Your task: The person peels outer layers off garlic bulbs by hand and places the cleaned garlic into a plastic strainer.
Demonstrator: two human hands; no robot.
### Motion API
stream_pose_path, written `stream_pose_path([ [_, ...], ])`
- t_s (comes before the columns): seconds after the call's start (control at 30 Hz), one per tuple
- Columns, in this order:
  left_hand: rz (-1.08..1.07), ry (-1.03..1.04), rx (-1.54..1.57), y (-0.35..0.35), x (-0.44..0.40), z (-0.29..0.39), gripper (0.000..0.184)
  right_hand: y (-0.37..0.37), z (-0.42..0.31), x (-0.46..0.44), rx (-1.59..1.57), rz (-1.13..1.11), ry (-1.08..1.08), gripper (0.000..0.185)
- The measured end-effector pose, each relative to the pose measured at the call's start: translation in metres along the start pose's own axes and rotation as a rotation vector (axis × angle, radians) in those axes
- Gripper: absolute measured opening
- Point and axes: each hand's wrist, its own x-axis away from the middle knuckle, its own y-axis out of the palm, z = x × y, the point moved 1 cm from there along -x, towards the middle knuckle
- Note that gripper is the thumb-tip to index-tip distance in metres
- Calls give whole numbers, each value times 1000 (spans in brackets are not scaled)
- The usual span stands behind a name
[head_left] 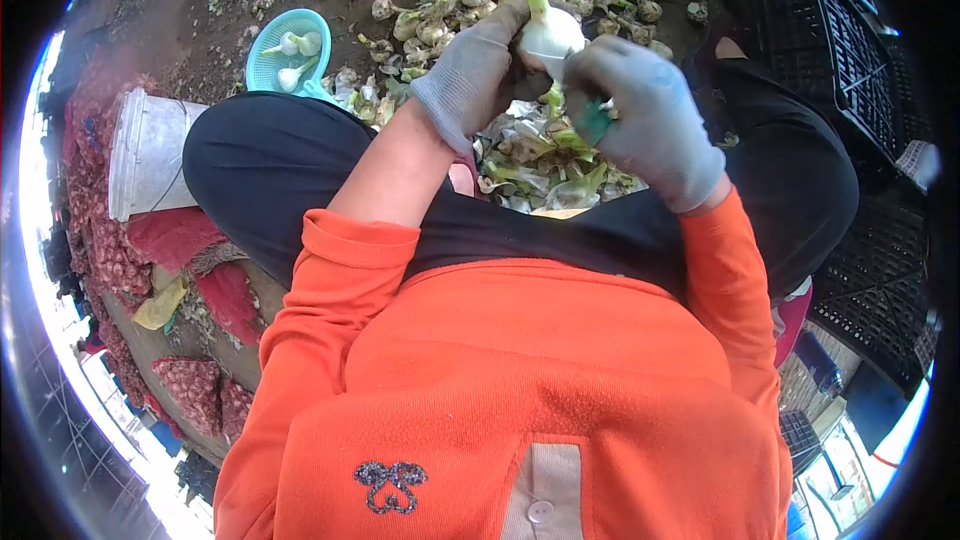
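A white garlic bulb (552,37) with a thick green stem pointing up is held at the top centre. My left hand (472,72), in a grey glove, is wrapped round its left side. Against the bulb's lower right side is my right hand (635,105), also gloved, its fingers closed on a small green-handled tool (594,123). The tool's working end cannot be made out. Loose garlic peelings and leaves (530,155) lie on the ground below both hands, between the legs.
Garlic bulbs with stems (450,10) cover the ground ahead. A turquoise basket (256,68) holds a few bulbs at the left, near a white bucket (150,155). Black crates (850,60) stand at the right. Red net bags (190,385) lie at lower left.
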Motion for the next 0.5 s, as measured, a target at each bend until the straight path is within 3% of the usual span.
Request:
stream_pose_path([
  [0.07,-80,-2,60,0,-2,2,40,7,-1,2,7,-9,-39,16],
  [0.2,-240,-14,194,2,-2,1,49,-9,22,6,-808,197,420,18],
  [0.37,-222,-39,-56,-4,-3,-10,53,-12,32,6,-1305,230,471,22],
  [0.4,-282,-78,45,-6,-3,-11,46,-8,33,7,-1397,202,474,22],
  [0.5,-148,-26,108,-5,-4,-13,38,-5,28,8,-1298,193,467,22],
])
